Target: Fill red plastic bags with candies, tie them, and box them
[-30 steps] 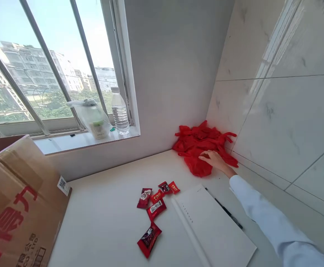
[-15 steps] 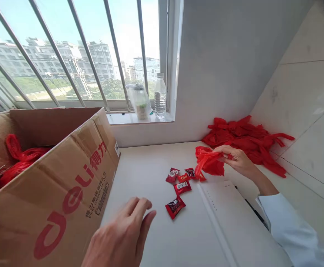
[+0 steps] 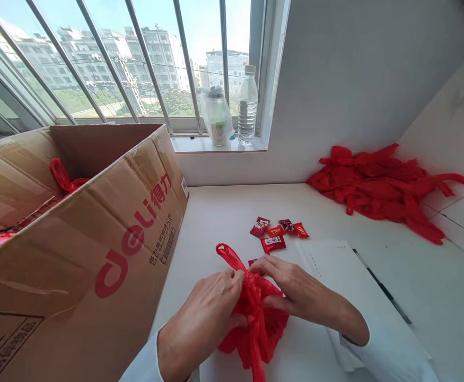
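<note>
At six o'clock in the view, the left hand [image 3: 204, 310] and right hand [image 3: 297, 286] both grip a red plastic bag [image 3: 257, 318], fingers gathered at its neck, over the table [image 3: 219, 212]. Outward from the bag, small red packets [image 3: 273, 243] lie toward twelve o'clock, a pen [image 3: 385, 291] at three, a red heap [image 3: 375, 183] at two, an open cardboard box [image 3: 108, 228] at ten.

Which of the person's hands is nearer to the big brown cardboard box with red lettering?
The left. The left hand, at the crinkled red plastic bag, is right of the cardboard box; the right hand, at the bag's far side, is farther right.
</note>
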The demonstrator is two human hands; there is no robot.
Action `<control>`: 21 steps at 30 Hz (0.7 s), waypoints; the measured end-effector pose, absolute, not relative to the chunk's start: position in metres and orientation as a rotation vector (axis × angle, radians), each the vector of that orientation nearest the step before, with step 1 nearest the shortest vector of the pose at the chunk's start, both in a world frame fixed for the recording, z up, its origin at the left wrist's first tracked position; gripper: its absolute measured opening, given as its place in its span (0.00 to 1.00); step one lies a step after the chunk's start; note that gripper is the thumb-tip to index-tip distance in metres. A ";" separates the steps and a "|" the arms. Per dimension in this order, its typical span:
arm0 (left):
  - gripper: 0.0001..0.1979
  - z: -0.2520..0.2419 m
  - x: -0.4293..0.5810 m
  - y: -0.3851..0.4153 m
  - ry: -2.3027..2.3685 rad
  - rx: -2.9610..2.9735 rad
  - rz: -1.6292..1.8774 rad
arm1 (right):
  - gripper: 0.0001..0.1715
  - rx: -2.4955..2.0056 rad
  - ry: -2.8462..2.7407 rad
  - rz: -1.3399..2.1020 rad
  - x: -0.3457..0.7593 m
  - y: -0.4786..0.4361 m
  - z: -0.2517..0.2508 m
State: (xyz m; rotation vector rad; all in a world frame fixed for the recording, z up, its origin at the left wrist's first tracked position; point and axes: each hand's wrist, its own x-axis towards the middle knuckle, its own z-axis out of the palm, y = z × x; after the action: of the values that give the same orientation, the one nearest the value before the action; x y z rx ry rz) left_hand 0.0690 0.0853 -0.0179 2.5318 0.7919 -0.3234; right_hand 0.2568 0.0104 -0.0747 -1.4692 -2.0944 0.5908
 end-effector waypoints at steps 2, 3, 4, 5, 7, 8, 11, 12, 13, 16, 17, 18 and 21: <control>0.06 -0.019 0.074 0.084 0.790 2.540 -0.368 | 0.23 -1.527 -2.045 0.645 0.261 0.009 -0.079; 0.07 -0.020 0.077 0.083 0.783 2.537 -0.380 | 0.21 -1.538 -2.041 0.659 0.262 0.009 -0.081; 0.08 -0.023 0.079 0.081 0.773 2.531 -0.375 | 0.18 -1.539 -2.051 0.671 0.262 0.009 -0.083; 0.09 -0.028 0.081 0.079 0.760 2.523 -0.353 | 0.14 -1.537 -2.062 0.680 0.261 0.009 -0.085; 0.11 -0.039 0.082 0.073 0.753 2.510 -0.267 | 0.14 -1.529 -2.061 0.674 0.258 0.009 -0.088; 0.12 -0.046 0.081 0.070 0.757 2.506 -0.212 | 0.15 -1.525 -2.051 0.661 0.257 0.008 -0.090; 0.12 -0.060 0.071 0.065 0.805 2.472 -0.048 | 0.15 -1.538 -2.009 0.622 0.260 0.003 -0.089; 0.11 -0.061 0.066 0.064 0.843 2.454 -0.008 | 0.14 -1.557 -1.994 0.611 0.263 0.002 -0.088; 0.10 -0.061 0.059 0.064 0.896 2.433 0.018 | 0.14 -1.578 -1.980 0.616 0.267 0.000 -0.086; 0.09 -0.057 0.038 0.065 1.071 2.353 0.017 | 0.15 -1.596 -1.955 0.744 0.278 -0.004 -0.083; 0.08 -0.055 0.031 0.065 1.114 2.326 0.009 | 0.16 -1.590 -1.955 0.796 0.282 -0.005 -0.082; 0.08 -0.054 0.026 0.065 1.141 2.307 0.009 | 0.16 -1.583 -1.961 0.844 0.285 -0.006 -0.081; 0.09 -0.050 0.016 0.063 1.145 2.270 0.028 | 0.16 -1.588 -2.029 0.899 0.292 -0.009 -0.079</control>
State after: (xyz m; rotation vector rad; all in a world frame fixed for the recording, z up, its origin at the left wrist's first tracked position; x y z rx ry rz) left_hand 0.0159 0.0627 -0.0502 2.2704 1.1451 0.0278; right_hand 0.2916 -0.0092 -0.0789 -1.5880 -2.0294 0.8995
